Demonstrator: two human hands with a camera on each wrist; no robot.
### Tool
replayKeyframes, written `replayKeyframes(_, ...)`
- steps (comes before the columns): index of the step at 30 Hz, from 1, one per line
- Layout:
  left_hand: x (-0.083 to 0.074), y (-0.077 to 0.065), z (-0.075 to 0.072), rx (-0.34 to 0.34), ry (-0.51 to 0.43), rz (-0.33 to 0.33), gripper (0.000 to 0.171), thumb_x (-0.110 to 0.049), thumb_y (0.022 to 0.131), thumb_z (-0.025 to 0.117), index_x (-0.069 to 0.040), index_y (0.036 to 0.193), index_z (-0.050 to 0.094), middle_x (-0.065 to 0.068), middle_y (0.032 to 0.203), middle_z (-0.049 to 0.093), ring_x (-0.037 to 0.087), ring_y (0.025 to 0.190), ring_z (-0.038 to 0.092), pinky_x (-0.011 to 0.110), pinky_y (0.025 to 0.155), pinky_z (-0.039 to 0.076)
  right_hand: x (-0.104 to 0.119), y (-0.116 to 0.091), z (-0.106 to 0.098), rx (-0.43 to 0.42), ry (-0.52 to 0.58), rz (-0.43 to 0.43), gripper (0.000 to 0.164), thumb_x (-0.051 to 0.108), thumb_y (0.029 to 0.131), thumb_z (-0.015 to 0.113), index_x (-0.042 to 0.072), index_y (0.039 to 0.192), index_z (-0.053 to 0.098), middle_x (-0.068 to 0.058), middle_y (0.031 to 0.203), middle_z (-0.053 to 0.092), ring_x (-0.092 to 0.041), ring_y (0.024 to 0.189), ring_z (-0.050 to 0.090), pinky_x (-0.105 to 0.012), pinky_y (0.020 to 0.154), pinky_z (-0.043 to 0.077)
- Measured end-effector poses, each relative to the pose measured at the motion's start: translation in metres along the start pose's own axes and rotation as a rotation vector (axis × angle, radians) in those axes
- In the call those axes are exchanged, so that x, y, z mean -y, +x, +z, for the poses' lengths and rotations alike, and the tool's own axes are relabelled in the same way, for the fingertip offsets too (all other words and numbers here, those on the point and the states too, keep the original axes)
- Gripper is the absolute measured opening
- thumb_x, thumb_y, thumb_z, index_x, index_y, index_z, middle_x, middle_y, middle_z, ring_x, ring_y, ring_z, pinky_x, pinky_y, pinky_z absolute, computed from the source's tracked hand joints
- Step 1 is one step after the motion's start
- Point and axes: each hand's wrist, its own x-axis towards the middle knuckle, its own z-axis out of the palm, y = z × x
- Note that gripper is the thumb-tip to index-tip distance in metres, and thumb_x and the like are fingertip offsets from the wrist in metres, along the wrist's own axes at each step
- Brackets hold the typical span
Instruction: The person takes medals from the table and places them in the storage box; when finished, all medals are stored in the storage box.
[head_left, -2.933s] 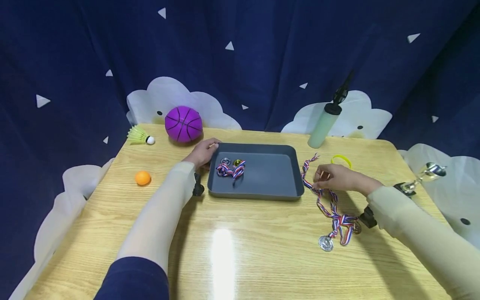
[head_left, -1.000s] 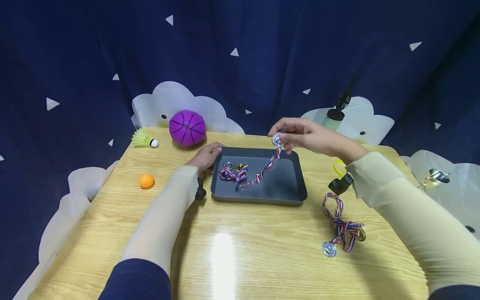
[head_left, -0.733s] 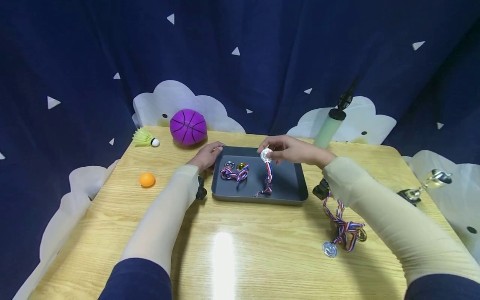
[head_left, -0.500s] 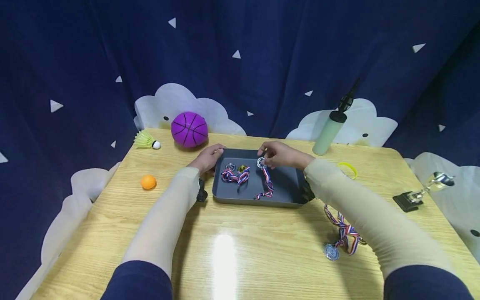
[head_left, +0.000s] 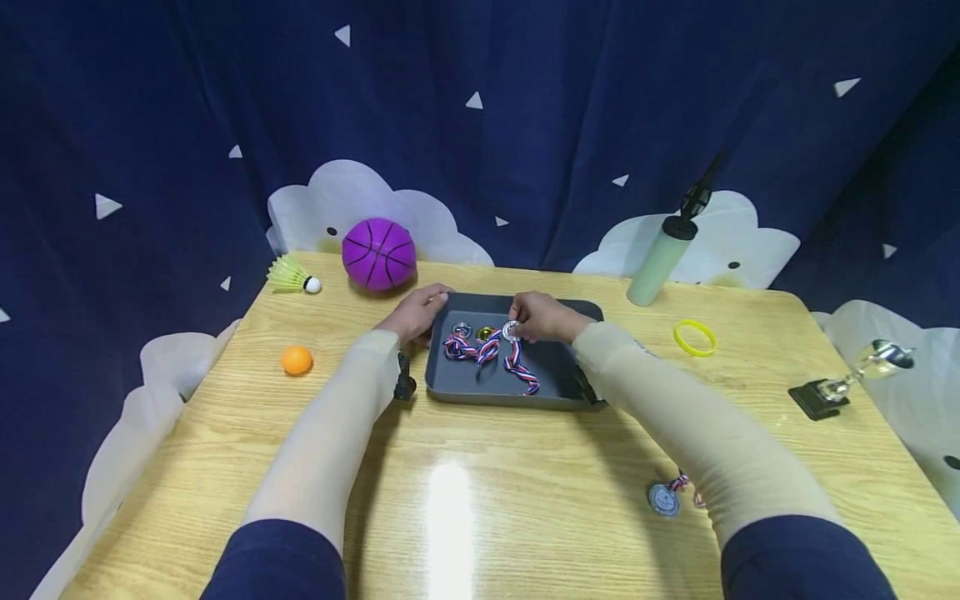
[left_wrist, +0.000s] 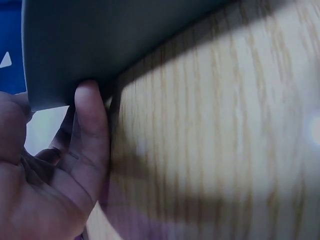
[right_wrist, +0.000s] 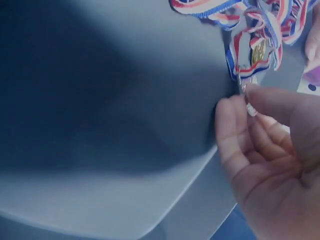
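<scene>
A dark grey tray point(head_left: 510, 400) lies on the wooden table. My left hand point(head_left: 414, 315) grips its back left corner; in the left wrist view the fingertips press the outer wall, with the thumb at the rim. Inside the tray, my right hand point(head_left: 551, 317) pinches a silver medal point(head_left: 511, 331) between thumb and fingers, its red, white and blue ribbon point(head_left: 521, 371) trailing on the tray floor. Just left of it lie a silver medal point(head_left: 462, 331) and a gold medal point(head_left: 485, 333) with bunched ribbons point(head_left: 468, 348). The right wrist view shows the pinched medal edge-on.
Left of the tray are an orange ball point(head_left: 296, 360), a shuttlecock point(head_left: 292, 275) and a purple basketball point(head_left: 378, 255). To the right stand a pale green pump point(head_left: 660, 262) and a trophy point(head_left: 851, 379), with a yellow wristband point(head_left: 695, 337). Another silver medal point(head_left: 664, 500) lies partly beneath my right forearm.
My right hand has carried the silver medal from the right side of the table over the tray, then lowered it leftward beside the other medals. The left hand has stayed at the tray's corner.
</scene>
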Motion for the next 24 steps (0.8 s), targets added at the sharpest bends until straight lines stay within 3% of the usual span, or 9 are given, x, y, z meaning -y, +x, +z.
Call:
replayKeyframes(5,-0.001,-0.001,0.0,0.003,-0.004,0.004,0.043,-0.03,0.116,0.033,-0.016,0.153,0.05,0.022,0.138,0.059,0.025,0.095,0.063,0.028,0.063,0.061,0.004,0.0,0.002,-0.011,-0.112,-0.006,0.012,0.002,0.099,0.068,-0.001,0.105,0.058,-0.01,0.096,0.064,-0.013,0.074,0.057,-0.021,0.063,0.052)
replayKeyframes(13,0.003,0.002,0.0,0.007,-0.027,-0.009,0.042,-0.029,0.116,0.034,-0.016,0.152,0.051,0.023,0.131,0.061,0.021,0.086,0.062,0.027,0.059,0.06,0.005,0.0,0.005,-0.005,-0.203,-0.009,0.008,0.006,0.099,0.069,0.003,0.099,0.062,-0.008,0.093,0.062,-0.015,0.076,0.058,-0.023,0.064,0.053)
replayKeyframes(19,0.002,0.003,0.001,0.005,-0.034,-0.005,0.042,-0.03,0.116,0.034,-0.015,0.152,0.051,0.024,0.131,0.061,0.021,0.086,0.062,0.027,0.059,0.06,0.001,-0.007,-0.003,-0.001,-0.134,0.016,0.007,0.007,0.101,0.067,0.003,0.1,0.061,-0.009,0.096,0.063,-0.016,0.079,0.061,-0.026,0.069,0.059)
replayKeyframes(24,0.001,0.002,0.001,0.004,-0.031,-0.013,0.042,-0.03,0.116,0.034,-0.016,0.153,0.05,0.024,0.131,0.061,0.021,0.087,0.062,0.027,0.058,0.059,-0.004,-0.025,-0.028,-0.004,-0.08,-0.034,0.007,0.001,0.103,0.062,-0.004,0.107,0.06,-0.017,0.099,0.068,-0.019,0.079,0.066,-0.033,0.074,0.064)
